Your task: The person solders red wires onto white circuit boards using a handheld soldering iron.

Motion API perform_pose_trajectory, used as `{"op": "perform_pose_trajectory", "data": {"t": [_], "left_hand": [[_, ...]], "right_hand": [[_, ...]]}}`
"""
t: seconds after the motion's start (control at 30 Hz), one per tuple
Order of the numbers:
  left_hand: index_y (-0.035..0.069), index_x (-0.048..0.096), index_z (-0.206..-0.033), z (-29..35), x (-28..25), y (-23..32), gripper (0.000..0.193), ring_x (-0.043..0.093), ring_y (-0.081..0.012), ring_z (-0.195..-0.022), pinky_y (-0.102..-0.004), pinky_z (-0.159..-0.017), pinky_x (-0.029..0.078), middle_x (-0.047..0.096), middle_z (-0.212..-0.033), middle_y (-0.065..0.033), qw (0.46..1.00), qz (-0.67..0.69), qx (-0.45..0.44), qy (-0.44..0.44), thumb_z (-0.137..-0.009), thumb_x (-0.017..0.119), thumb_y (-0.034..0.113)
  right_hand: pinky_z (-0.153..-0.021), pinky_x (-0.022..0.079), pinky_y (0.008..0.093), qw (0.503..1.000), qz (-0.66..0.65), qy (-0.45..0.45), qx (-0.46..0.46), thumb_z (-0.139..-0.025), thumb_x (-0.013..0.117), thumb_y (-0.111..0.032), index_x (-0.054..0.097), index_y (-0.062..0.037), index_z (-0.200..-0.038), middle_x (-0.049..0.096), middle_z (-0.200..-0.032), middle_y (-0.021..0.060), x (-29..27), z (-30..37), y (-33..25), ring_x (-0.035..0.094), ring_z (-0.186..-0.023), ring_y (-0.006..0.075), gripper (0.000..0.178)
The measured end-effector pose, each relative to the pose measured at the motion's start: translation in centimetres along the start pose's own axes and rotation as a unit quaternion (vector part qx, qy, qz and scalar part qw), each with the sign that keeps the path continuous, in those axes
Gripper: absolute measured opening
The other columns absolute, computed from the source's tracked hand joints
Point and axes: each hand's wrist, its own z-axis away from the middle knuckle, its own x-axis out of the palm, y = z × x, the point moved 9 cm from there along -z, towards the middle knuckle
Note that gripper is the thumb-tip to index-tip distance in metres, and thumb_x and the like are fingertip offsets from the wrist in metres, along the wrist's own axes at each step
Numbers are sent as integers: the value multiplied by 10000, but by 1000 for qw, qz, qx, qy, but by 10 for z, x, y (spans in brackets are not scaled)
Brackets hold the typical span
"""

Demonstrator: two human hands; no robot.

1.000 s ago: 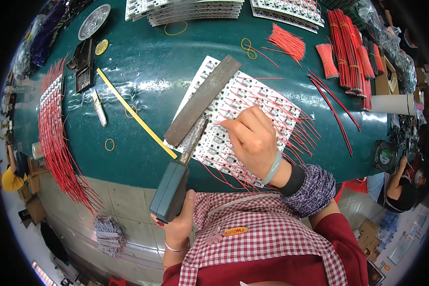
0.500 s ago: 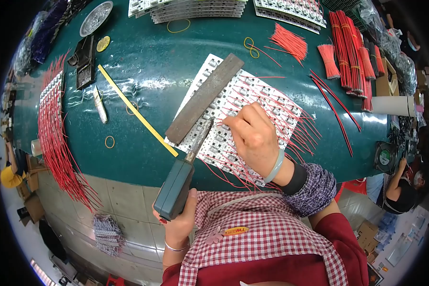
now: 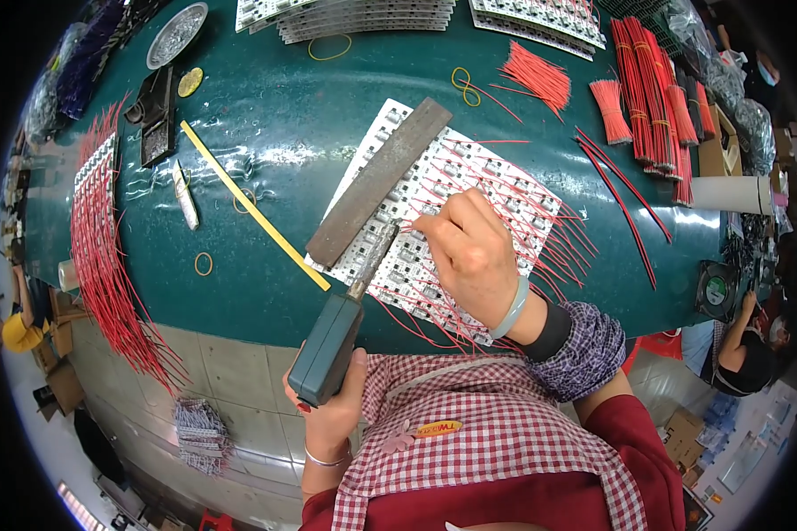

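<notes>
A white circuit board panel (image 3: 522,190) lies tilted on the green table, with many red wires standing off its right part. Across its left part rests a dark flat bar (image 3: 381,181). My left hand (image 3: 336,398) is wrapped round the green handle of a soldering iron (image 3: 328,350), whose tip points up to the board beside the bar. My right hand (image 3: 475,252) is over the board, thumb and forefinger pinching a thin red wire (image 3: 409,227) close to the iron's tip. The wire's end at the board is too small to make out.
On the left lie a wired board (image 3: 97,195), a yellow strip (image 3: 252,203), a black stand (image 3: 158,115) and a metal dish (image 3: 177,35). Board stacks (image 3: 363,22) stand at the back. Red wire bundles (image 3: 642,97) and a small fan (image 3: 715,290) are on the right. A co-worker (image 3: 753,345) sits at far right.
The soldering iron has shifted very slightly up and to the right at its tip. My right hand stays almost where it was, still pinching the wire.
</notes>
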Motion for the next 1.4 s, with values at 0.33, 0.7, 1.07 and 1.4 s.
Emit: {"op": "perform_pose_trajectory", "data": {"t": [0.33, 0.7, 1.07, 1.4], "left_hand": [[-44, 676, -1137, 12, -8, -5, 302, 603, -95, -714, -235, -598, 474, 685, -951, -63, 997, 17, 70, 7, -844, 741, -72], [-45, 648, -1251, 11, -6, 2, 422, 623, -111, -802, -245, -674, 495, 712, -1128, -116, 998, -17, 68, -9, -839, 737, -70], [-65, 638, -1258, 11, -7, 0, 428, 679, -184, -983, -289, -838, 542, 709, -1159, -147, 995, -32, 92, -34, -842, 741, -57], [-72, 693, -973, 0, -3, 11, 218, 678, -208, -708, -296, -647, 531, 700, -879, -132, 997, -21, 72, 3, -768, 760, -33]], "right_hand": [[-670, 478, 389, 1000, 14, -21, 0, -742, 664, 36, 681, 0, -902, 504, -813, 97, 3, 2, 1, 540, -797, 272, 166], [-604, 433, 386, 1000, -1, 28, -1, -723, 718, 103, 701, -13, -902, 513, -750, 88, -7, 6, -9, 533, -721, 261, 214], [-591, 430, 388, 1000, 2, 19, -1, -706, 727, 80, 688, -18, -892, 495, -733, 82, 2, 9, -14, 525, -706, 265, 214], [-590, 433, 392, 1000, 1, 19, -1, -703, 714, 91, 681, -13, -897, 480, -738, 90, 4, 10, -13, 523, -708, 270, 223]]}}
